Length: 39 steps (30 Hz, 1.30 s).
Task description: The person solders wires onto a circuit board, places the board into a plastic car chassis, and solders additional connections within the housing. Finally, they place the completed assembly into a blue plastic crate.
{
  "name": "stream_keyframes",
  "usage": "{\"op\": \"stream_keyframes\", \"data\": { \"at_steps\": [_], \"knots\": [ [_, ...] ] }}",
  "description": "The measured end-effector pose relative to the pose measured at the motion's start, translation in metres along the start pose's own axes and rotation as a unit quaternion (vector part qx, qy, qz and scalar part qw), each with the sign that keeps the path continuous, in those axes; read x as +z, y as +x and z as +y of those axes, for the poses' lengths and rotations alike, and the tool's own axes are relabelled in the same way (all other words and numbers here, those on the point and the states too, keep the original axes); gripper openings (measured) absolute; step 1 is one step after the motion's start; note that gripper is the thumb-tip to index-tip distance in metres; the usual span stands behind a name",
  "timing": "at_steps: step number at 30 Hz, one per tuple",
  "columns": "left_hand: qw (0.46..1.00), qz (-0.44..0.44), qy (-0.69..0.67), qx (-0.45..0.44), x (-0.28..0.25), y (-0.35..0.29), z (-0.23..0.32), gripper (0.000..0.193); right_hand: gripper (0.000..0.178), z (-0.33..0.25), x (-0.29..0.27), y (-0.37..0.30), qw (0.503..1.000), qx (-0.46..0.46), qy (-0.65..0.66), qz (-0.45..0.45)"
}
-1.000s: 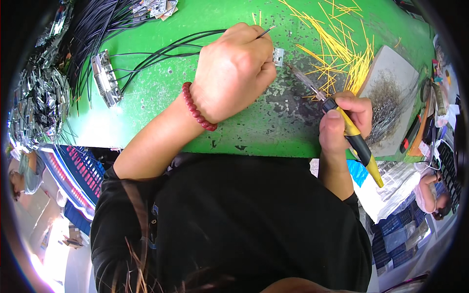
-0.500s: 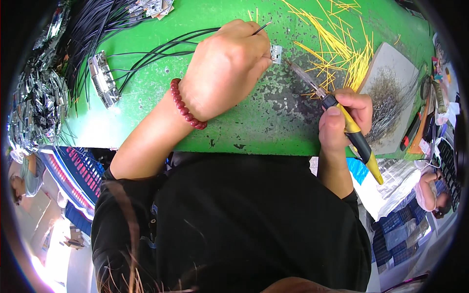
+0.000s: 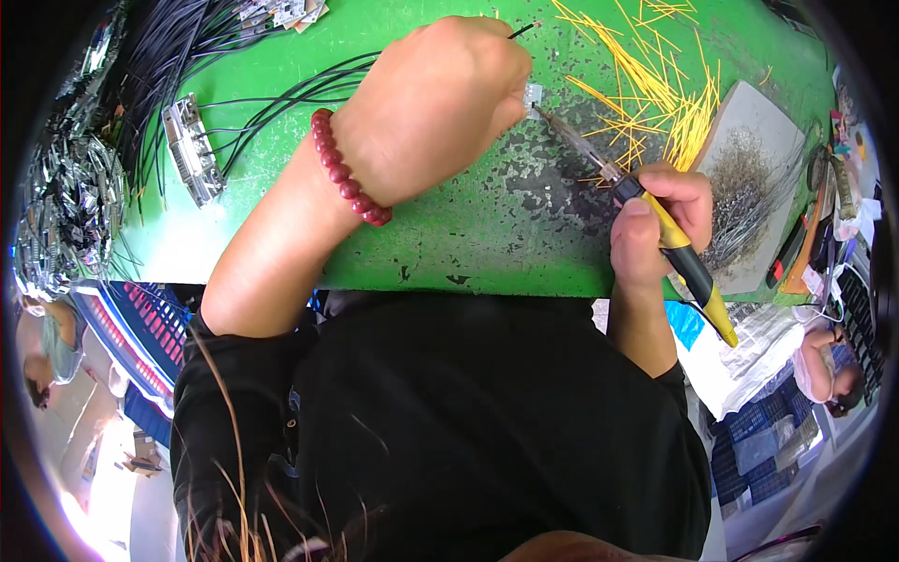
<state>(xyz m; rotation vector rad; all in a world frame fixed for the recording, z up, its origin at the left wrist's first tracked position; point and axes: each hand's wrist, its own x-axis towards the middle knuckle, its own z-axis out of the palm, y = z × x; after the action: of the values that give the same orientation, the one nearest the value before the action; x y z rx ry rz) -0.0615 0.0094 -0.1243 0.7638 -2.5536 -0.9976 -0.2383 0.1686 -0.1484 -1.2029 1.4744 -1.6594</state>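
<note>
My left hand (image 3: 440, 103), with a red bead bracelet (image 3: 345, 173) at the wrist, is closed on a black wire (image 3: 524, 30); the wire's bare end sticks out past the knuckles. Just beside its fingertips lies a small pale circuit board (image 3: 533, 99), partly hidden by the fingers. My right hand (image 3: 658, 220) grips a yellow and black soldering iron (image 3: 688, 267). The iron's tip points up and left and is at the board's edge; whether it touches cannot be made out. More black wires (image 3: 309, 98) run from behind the left hand to a metal-cased part (image 3: 194, 150).
Yellow wires (image 3: 655, 94) lie scattered beyond the iron. At right is a grey board (image 3: 763, 140) heaped with dark clippings. Shiny metal parts (image 3: 80, 197) and a black wire bundle (image 3: 173, 75) fill the left of the green table (image 3: 449, 253). Other people sit at both sides.
My left hand has moved slightly away from me, the wire end and small board shifting with it. The iron's tip has come closer to the board, while my right hand stays nearly in place.
</note>
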Motion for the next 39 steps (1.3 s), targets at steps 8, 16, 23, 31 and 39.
{"op": "stream_keyframes", "data": {
  "at_steps": [8,16,23,31,39],
  "knots": [
    [1.0,-0.01,-0.017,0.004,-0.002,0.004,-0.003,0.014,0.03,0.0,0.002,0.004,1.0,0.002,0.002,0.002],
    [1.0,0.0,-0.02,0.009,-0.001,0.003,-0.004,0.014,0.029,-0.002,0.003,0.003,1.0,0.008,0.006,0.003],
    [1.0,0.003,-0.024,0.003,-0.001,0.003,-0.002,0.014,0.029,-0.001,0.002,0.002,0.999,0.0,-0.037,-0.015],
    [1.0,0.004,-0.015,0.002,0.0,0.002,-0.004,0.013,0.028,0.003,0.0,0.002,1.0,-0.02,-0.01,0.002],
    [0.999,-0.03,-0.011,-0.014,-0.003,0.007,-0.003,0.013,0.034,-0.017,0.016,0.008,0.996,0.037,0.044,0.066]
  ]
}}
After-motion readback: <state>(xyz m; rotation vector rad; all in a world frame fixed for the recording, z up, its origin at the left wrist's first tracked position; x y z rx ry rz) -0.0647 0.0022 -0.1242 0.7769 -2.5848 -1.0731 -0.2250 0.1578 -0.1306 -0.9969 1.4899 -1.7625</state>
